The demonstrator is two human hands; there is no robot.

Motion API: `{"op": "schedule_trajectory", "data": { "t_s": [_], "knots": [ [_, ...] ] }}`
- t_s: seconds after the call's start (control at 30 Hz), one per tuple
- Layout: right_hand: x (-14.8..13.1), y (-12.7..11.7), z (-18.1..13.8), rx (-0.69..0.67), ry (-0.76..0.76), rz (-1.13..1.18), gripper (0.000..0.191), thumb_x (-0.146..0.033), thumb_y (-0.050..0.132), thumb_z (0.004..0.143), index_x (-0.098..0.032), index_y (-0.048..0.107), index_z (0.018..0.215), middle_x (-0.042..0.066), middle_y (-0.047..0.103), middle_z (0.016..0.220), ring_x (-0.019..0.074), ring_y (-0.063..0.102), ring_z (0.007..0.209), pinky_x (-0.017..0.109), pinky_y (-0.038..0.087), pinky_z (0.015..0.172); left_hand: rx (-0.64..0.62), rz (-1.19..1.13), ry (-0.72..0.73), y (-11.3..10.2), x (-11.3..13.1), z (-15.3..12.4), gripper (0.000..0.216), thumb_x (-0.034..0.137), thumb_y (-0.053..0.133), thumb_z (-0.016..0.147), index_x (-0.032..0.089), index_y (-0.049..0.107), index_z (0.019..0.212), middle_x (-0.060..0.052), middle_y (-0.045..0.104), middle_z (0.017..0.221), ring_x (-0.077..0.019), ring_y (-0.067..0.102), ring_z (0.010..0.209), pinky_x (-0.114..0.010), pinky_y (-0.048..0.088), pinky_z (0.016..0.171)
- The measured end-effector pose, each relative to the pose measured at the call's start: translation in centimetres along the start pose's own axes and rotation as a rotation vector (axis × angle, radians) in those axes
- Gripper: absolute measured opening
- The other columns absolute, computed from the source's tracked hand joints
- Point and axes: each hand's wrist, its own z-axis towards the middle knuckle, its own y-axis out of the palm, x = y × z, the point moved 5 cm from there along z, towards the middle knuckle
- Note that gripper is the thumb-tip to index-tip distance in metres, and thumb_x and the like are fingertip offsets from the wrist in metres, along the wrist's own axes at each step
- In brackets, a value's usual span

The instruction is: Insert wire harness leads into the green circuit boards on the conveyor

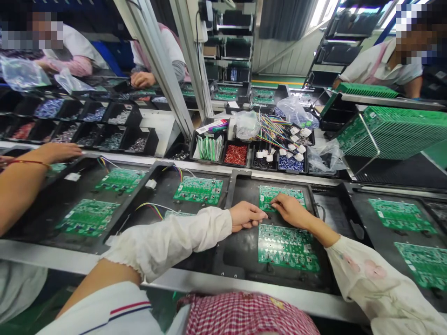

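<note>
Two green circuit boards lie in the black tray in front of me. My right hand is over the lower part of the far circuit board, its fingers curled together at the board. Between the two boards, my left hand is closed in a pinch, fingertips near a small dark piece by the far board's lower edge. What either hand pinches is too small or hidden to make out. The near circuit board lies flat below both hands, untouched.
Trays with more circuit boards and coloured wires sit to the left, others to the right. Beyond are bins of red parts, blue parts and wired connectors. A rack of boards stands right. A co-worker's arm reaches in left.
</note>
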Motion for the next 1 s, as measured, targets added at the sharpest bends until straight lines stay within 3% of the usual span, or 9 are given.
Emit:
{"op": "schedule_trajectory", "data": {
  "t_s": [0.23, 0.5, 0.73, 0.87, 1.0],
  "knots": [
    [-0.4, 0.0, 0.0, -0.01, 0.013, -0.047, 0.019, -0.022, 0.037, 0.086, -0.017, 0.055, 0.088, 0.006, 0.058, 0.085, 0.0161, 0.054, 0.08, 0.027, 0.041, 0.073, 0.04, -0.021, 0.014, -0.3, 0.4, 0.2, 0.01, 0.004, 0.058, 0.066, 0.006, 0.057, 0.076, -0.005, 0.059, 0.062, -0.0058, 0.049, 0.043, -0.016, 0.013, 0.033],
    [-0.3, 0.0, -0.1, -0.009, 0.032, -0.077, 0.016, -0.024, 0.042, 0.084, -0.017, 0.056, 0.087, 0.006, 0.058, 0.084, 0.0165, 0.054, 0.076, 0.029, 0.041, 0.069, 0.033, -0.05, 0.028, -0.2, 0.2, 0.6, 0.018, 0.021, 0.066, 0.066, 0.006, 0.057, 0.069, -0.002, 0.052, 0.061, -0.0018, 0.042, 0.043, -0.015, 0.011, 0.031],
    [-2.7, -1.8, -0.8, -0.015, -0.037, 0.194, 0.02, -0.033, 0.045, 0.083, -0.018, 0.058, 0.086, 0.004, 0.06, 0.083, 0.0137, 0.054, 0.075, 0.026, 0.042, 0.068, 0.012, -0.085, -0.06, 1.0, -0.1, 1.1, 0.022, 0.021, 0.045, 0.083, 0.006, 0.055, 0.068, -0.001, 0.047, 0.058, -0.0021, 0.04, 0.041, -0.015, 0.012, 0.032],
    [-0.5, -2.2, -1.4, 0.037, 0.087, 0.062, 0.022, -0.029, 0.042, 0.084, -0.016, 0.057, 0.074, 0.004, 0.059, 0.072, 0.0151, 0.053, 0.069, 0.027, 0.04, 0.065, -0.007, -0.059, -0.094, 2.0, -0.1, 1.1, 0.018, 0.003, 0.037, 0.08, 0.006, 0.055, 0.078, -0.001, 0.048, 0.06, -0.002, 0.041, 0.041, -0.015, 0.015, 0.033],
    [1.8, -1.7, -2.0, 0.008, 0.132, -0.061, 0.016, -0.023, 0.043, 0.083, -0.015, 0.056, 0.078, 0.007, 0.059, 0.079, 0.0174, 0.053, 0.075, 0.029, 0.041, 0.07, 0.012, -0.046, -0.066, 2.2, 0.2, 1.0, 0.011, 0.003, 0.041, 0.078, 0.009, 0.05, 0.078, 0.0, 0.05, 0.055, -0.002, 0.037, 0.037, -0.016, 0.013, 0.033]
  ]
}}
